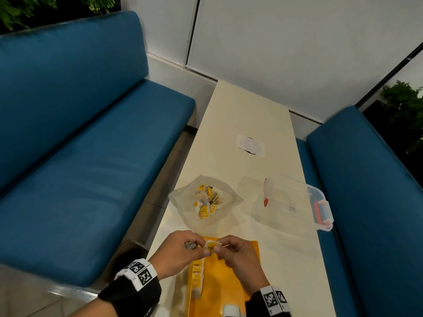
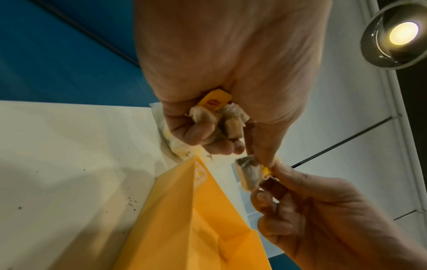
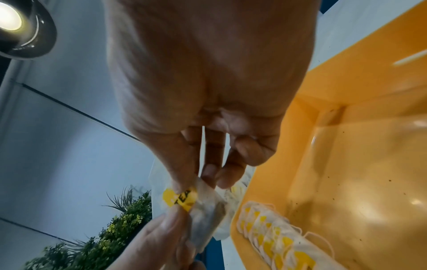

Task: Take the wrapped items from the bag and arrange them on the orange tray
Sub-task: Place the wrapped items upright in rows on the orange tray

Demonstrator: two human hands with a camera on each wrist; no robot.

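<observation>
Both hands pinch one tea bag above the orange tray's far end.

The left hand also clutches several more tea bags in its curled fingers while sharing the pinched tea bag with the right hand. A row of tea bags lies along the orange tray's left edge. On the table beyond sit the clear plastic bag of tea bags and, to its right, a clear container with red latches.

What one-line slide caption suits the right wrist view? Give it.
Right hand and left hand pinch one tea bag beside a row of tea bags in the orange tray.
</observation>
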